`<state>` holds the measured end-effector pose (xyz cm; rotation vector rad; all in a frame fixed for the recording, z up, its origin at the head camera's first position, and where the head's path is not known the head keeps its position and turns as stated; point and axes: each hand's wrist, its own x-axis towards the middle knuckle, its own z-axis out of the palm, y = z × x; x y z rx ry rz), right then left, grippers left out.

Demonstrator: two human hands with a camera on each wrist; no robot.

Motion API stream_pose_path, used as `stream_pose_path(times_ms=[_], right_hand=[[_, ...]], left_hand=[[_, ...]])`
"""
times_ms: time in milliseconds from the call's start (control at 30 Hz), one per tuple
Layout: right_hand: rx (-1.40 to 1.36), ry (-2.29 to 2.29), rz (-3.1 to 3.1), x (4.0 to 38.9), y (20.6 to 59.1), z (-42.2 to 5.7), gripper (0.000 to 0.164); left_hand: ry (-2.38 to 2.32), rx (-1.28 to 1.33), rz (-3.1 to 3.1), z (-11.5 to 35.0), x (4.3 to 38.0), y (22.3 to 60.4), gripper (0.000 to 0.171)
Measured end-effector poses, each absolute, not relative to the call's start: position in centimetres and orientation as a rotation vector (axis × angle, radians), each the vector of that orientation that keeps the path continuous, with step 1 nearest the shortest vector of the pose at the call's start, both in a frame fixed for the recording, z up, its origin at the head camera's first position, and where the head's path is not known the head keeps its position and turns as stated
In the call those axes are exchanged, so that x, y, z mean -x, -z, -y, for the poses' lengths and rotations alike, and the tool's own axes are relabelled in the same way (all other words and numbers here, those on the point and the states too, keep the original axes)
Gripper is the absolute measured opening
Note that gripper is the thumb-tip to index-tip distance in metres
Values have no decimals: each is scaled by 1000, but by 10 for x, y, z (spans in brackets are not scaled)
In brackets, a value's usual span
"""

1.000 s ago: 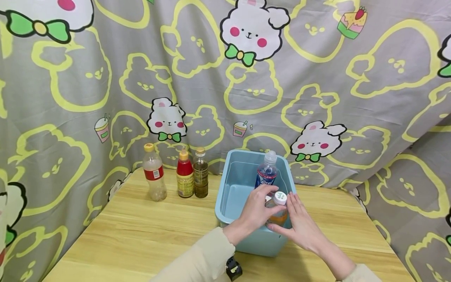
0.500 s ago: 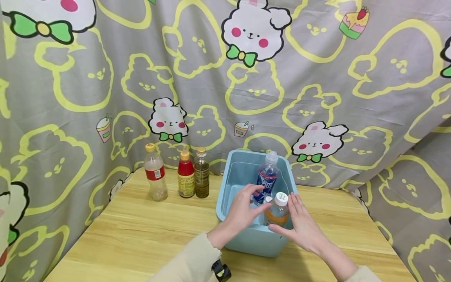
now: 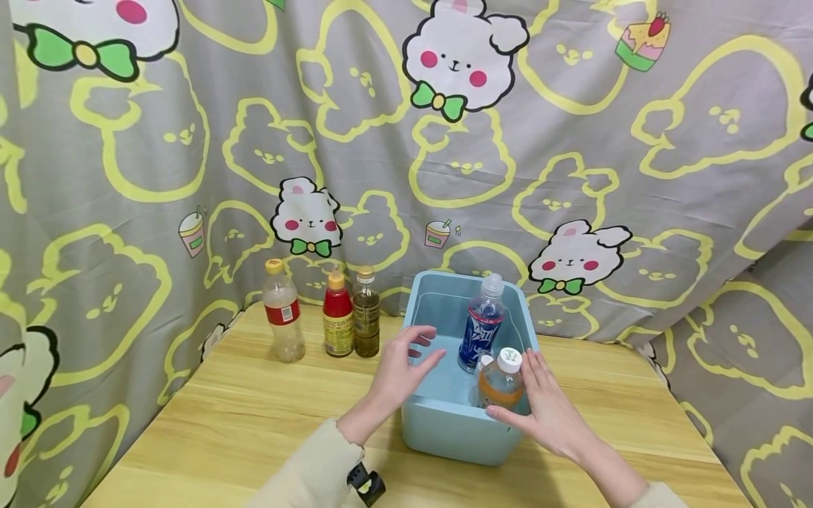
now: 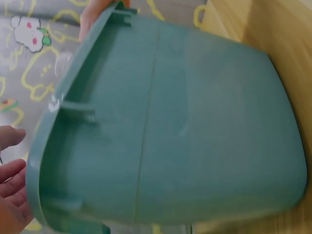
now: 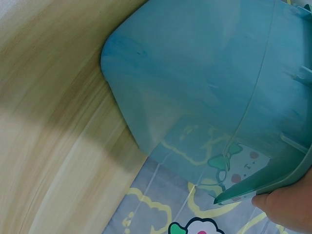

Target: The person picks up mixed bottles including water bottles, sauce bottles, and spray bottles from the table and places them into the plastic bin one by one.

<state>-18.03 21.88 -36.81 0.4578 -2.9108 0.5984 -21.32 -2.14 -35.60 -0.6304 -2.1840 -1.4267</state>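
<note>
— gray curtain (image 3: pixel 464 134), printed with white rabbits and yellow outlines, is hung behind a wooden bench (image 3: pixel 254 430). what is placed farthest left?

— a red-labelled bottle (image 3: pixel 283 315) is stood there, capped in yellow. just right of it, a red-and-yellow bottle (image 3: pixel 339 321) and a dark bottle (image 3: pixel 366 317) are set close together.

— and by the left hand (image 3: pixel 395 365), is anything held?

— nothing. its fingers are loosely bent, spread from the thumb, and it is held at the left rim of a blue tub (image 3: pixel 460 434); whether the rim is touched cannot be told. a black device (image 3: pixel 366 485) is seen by that cuff.

— what is contained in the tub?

— a blue-labelled bottle (image 3: pixel 479 331) is stood in the right half. nearer, an orange-labelled bottle (image 3: pixel 499 390), capped in white, is placed at the near right corner. between them a clear thing (image 3: pixel 485 361) is partly hidden.

— and the right hand (image 3: pixel 551 413)?

— no bottle is gripped; the tub's near right corner is touched, with straight fingers laid at the right rim and the thumb spread to the near rim.
</note>
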Motion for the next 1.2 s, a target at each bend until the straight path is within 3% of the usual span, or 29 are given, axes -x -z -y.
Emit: stream_pose_path(times_ms=[733,1200], right_hand=[[-453,-582,2907,181,370,-219,102],[-453,-588,2906,182,371,-220,102]], left_hand=[[1382,409,2242,88,256,377,28],[1332,229,2295,109,284,369,43]])
